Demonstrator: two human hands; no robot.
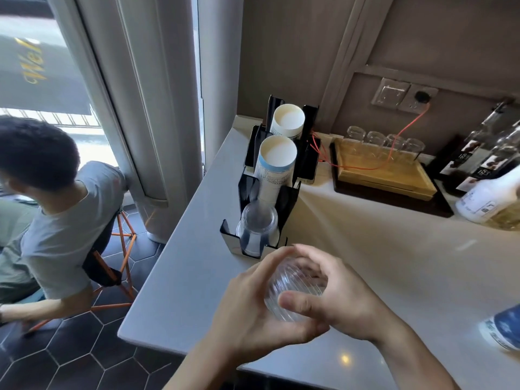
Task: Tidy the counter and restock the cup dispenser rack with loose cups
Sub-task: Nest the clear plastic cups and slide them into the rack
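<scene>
A black stepped cup dispenser rack (247,190) stands on the pale counter (394,249) near its left edge. Its two upper slots hold stacks of white paper cups (277,157), and the lowest slot holds clear plastic cups (256,226). Just in front of the rack, both hands grip a stack of clear ribbed plastic cups (294,288). My left hand (250,311) wraps it from the left and below. My right hand (337,296) closes over it from the right, thumb across the front.
A wooden tray (385,175) with several upturned glasses sits at the back, an orange cable trailing over it. Bottles and a white spray bottle (484,198) stand far right. A blue-patterned cup (506,327) lies at the right edge. A person sits on a stool beyond the counter's left edge.
</scene>
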